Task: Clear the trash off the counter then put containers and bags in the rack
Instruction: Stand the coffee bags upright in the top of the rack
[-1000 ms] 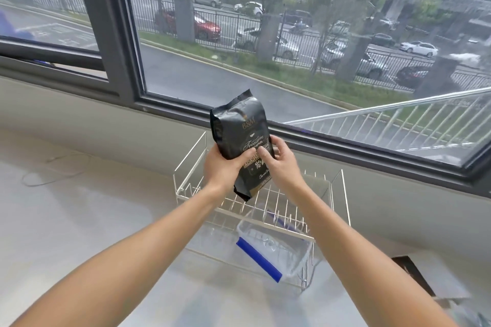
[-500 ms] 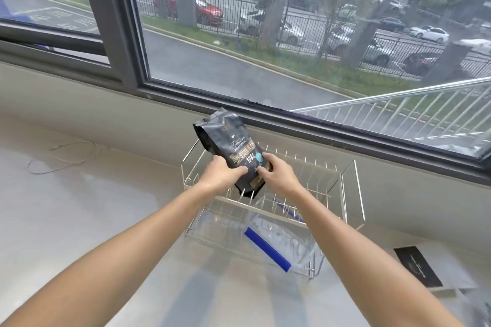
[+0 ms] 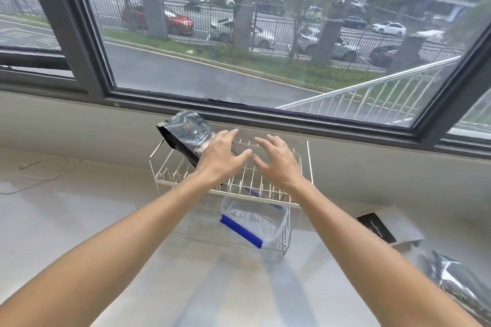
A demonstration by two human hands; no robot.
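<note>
A black coffee bag (image 3: pixel 186 135) leans tilted to the left in the upper tier of the white wire rack (image 3: pixel 303 167) by the window wall. My left hand (image 3: pixel 221 158) hovers over the bag's lower end with fingers spread; whether it touches the bag I cannot tell. My right hand (image 3: pixel 277 159) is open above the rack's upper tier, holding nothing. A clear plastic container with a blue edge (image 3: pixel 249 223) sits in the rack's lower tier.
A black-and-white flat package (image 3: pixel 382 228) lies on the pale counter (image 3: pixel 79 220) to the right of the rack. A shiny silver bag (image 3: pixel 457 281) shows at the right edge. A thin cable (image 3: pixel 39 170) lies at far left. The window sill runs behind the rack.
Both hands lowered the black bag from the air into the rack's upper tier and then opened off it. The bag now leans to the left in the rack.
</note>
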